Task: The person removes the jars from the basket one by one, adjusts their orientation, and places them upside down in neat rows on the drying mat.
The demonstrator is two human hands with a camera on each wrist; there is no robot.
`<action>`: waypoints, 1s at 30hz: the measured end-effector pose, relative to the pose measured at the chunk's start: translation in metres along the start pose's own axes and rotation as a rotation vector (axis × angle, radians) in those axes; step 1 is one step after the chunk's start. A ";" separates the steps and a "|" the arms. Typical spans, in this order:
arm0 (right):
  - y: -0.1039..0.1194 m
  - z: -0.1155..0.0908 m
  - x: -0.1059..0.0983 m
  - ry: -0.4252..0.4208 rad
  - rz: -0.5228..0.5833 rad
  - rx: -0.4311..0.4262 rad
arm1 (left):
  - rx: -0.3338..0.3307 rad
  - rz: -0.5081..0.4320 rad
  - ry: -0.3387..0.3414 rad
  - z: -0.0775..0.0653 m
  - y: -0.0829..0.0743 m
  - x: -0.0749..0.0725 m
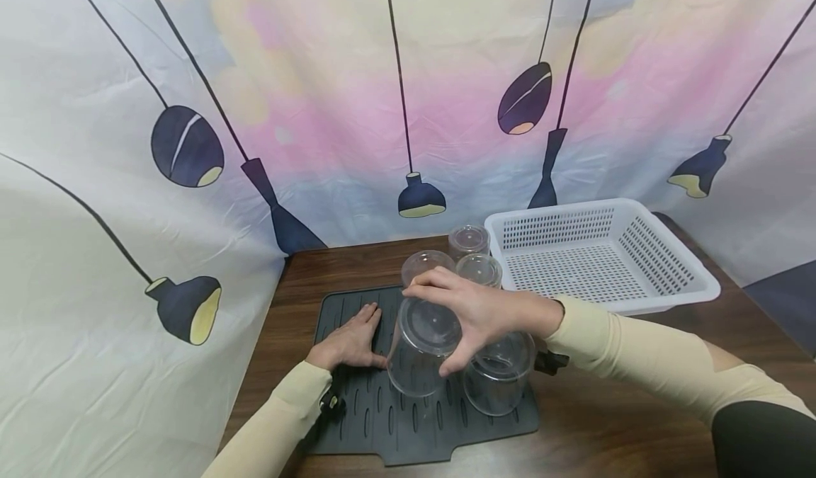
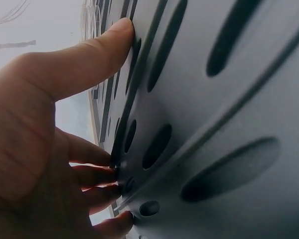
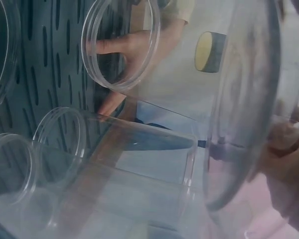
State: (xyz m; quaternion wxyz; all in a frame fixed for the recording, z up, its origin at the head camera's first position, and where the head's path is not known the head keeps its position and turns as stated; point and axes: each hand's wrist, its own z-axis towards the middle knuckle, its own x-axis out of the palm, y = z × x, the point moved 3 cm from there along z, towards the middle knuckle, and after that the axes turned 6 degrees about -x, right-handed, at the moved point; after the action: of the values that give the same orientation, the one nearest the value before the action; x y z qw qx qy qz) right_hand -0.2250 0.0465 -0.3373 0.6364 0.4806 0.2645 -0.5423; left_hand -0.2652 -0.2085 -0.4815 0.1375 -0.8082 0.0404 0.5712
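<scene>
My right hand (image 1: 474, 311) reaches across from the right and grips a clear cylindrical container (image 1: 411, 372) near its top, thumb on the near side and fingers on the far side. The container is upright over the dark grey ridged mat (image 1: 357, 428). My left hand (image 1: 350, 340) rests on the mat's left part, fingers extended; in the left wrist view its fingertips touch the slotted surface. Right beside the gripped container stands a second wide clear container (image 1: 497, 389). In the right wrist view, a large round clear end (image 3: 244, 109) fills the foreground.
Behind my right hand stand narrower clear containers (image 1: 470, 241), partly hidden by it. A white perforated plastic basket (image 1: 676, 290) sits at the back right of the brown wooden table (image 1: 612, 393). A curtain printed with lamps (image 1: 357, 110) hangs behind the table.
</scene>
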 end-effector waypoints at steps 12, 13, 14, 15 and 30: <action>0.001 0.001 0.009 0.026 -0.013 0.009 | 0.001 -0.014 0.002 0.000 -0.001 0.000; 0.000 0.001 0.010 0.032 -0.010 0.011 | 0.001 -0.016 0.001 -0.001 0.000 0.000; 0.000 0.000 0.011 0.038 -0.012 0.013 | 0.001 -0.018 0.001 -0.001 0.000 0.000; -0.001 0.000 0.012 0.044 -0.014 0.014 | 0.000 -0.016 0.003 -0.001 0.000 0.001; -0.001 0.000 0.021 0.080 -0.034 0.009 | -0.005 0.001 0.004 -0.002 -0.001 0.000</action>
State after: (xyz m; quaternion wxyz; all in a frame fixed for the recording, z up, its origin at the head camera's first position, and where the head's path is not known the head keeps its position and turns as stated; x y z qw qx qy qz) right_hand -0.2204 0.0378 -0.3557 0.6138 0.4999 0.2956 -0.5348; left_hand -0.2637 -0.2079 -0.4806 0.1350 -0.8096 0.0396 0.5699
